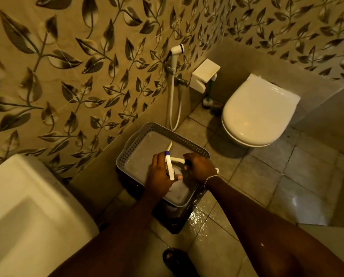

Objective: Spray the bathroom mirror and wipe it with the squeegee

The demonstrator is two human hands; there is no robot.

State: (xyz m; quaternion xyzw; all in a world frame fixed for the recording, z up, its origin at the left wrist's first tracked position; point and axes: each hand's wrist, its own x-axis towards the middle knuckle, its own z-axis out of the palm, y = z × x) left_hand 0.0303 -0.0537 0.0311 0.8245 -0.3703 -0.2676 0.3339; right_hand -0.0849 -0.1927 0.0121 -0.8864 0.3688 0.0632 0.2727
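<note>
The wet floor tiles (205, 218) are glistening beside the grey basket (136, 140); you are risking a slip. Your left hand (159, 176) is clutching the spray bottle (169, 166), your right hand (200, 166) is closing on the squeegee (176, 159) over the basket.

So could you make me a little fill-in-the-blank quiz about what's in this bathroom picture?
1. Both hands reach into a grey ____ with perforated walls.
2. The left hand grips a white spray bottle with a ____ nozzle tip.
3. The toilet lid is ____.
4. The hand sprayer hangs on the ____.

Missing words: basket; blue; closed; wall.
</note>
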